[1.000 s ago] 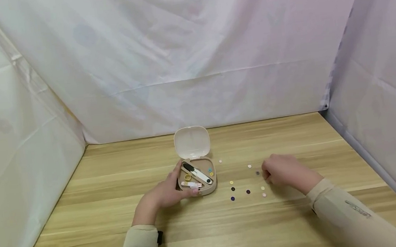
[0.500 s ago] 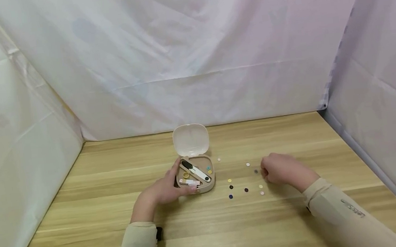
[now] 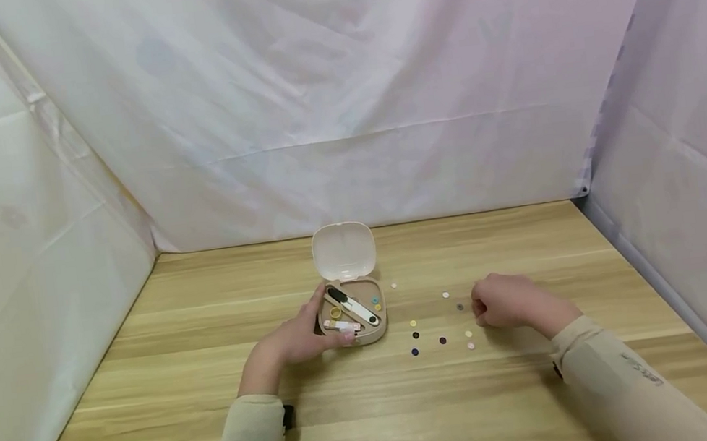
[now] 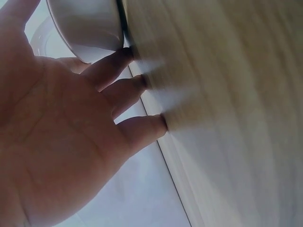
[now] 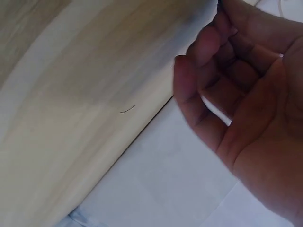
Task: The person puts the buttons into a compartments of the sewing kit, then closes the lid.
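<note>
A small beige sewing box point(image 3: 376, 335) stands on the table with its clear lid point(image 3: 344, 252) raised. My left hand point(image 3: 295, 340) grips it from the left, thumb at the front wall and index finger at the back corner; its other fingers point(image 4: 128, 90) reach down to the table. Inside lie thread snips point(image 3: 353, 306), a gold ring point(image 3: 336, 313), a folded white strip point(image 3: 342, 326), a teal button point(image 3: 375, 299) and a yellow button point(image 3: 378, 308). My right hand point(image 3: 510, 301) rests low with curled fingers beside a grey button point(image 3: 459, 306); its fingertips hide whether anything is pinched.
Several loose buttons are scattered between box and right hand, among them a white button point(image 3: 446, 295), a black button point(image 3: 415, 335), a blue button point(image 3: 415, 352) and a cream button point(image 3: 468, 334). White cloth walls point(image 3: 348, 177) enclose the wooden table point(image 3: 363, 416) behind and on both sides.
The head view shifts slightly. Both hands stay nearly in place, the left on the sewing box and the right beside the grey button. No button has visibly moved.
</note>
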{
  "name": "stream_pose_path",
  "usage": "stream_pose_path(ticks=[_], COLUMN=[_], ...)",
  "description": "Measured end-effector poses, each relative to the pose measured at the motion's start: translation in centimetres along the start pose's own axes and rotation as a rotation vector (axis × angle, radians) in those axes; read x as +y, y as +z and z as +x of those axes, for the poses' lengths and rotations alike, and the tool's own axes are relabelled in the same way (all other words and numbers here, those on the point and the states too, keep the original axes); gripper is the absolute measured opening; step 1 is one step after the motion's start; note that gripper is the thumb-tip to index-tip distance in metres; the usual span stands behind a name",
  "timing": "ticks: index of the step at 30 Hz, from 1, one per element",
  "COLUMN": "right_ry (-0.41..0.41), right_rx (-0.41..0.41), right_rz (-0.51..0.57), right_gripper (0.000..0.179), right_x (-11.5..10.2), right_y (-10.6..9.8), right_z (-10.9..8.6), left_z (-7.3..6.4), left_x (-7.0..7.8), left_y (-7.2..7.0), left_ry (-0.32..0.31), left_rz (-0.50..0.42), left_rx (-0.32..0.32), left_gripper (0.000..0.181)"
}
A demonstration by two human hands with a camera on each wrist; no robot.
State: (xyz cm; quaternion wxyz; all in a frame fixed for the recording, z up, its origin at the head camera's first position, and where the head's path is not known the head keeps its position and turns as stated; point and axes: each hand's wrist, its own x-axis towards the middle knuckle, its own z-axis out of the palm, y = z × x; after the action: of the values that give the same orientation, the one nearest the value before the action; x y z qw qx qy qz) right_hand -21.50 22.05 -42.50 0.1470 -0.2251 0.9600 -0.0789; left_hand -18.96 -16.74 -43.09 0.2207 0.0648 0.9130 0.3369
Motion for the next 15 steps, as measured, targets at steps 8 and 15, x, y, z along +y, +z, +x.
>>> stream_pose_path(ticks=[8,15], right_ry=[-0.097,-0.159], right_rx=[0.073,0.129], right_rz=[0.035,-0.005], right_gripper=[0.021,0.022], right_x=[0.34,-0.11], right_y=[-0.39,-0.89], right_z=[0.37,0.69], left_z=[-0.03,0.03], left_x=[0.02,0.14], left_y=[-0.12,0.00], left_ry=[-0.001,0.009], left_rz=[-0.007,-0.017], left_rx=[0.002,-0.005], left_gripper=[0.122,0.123])
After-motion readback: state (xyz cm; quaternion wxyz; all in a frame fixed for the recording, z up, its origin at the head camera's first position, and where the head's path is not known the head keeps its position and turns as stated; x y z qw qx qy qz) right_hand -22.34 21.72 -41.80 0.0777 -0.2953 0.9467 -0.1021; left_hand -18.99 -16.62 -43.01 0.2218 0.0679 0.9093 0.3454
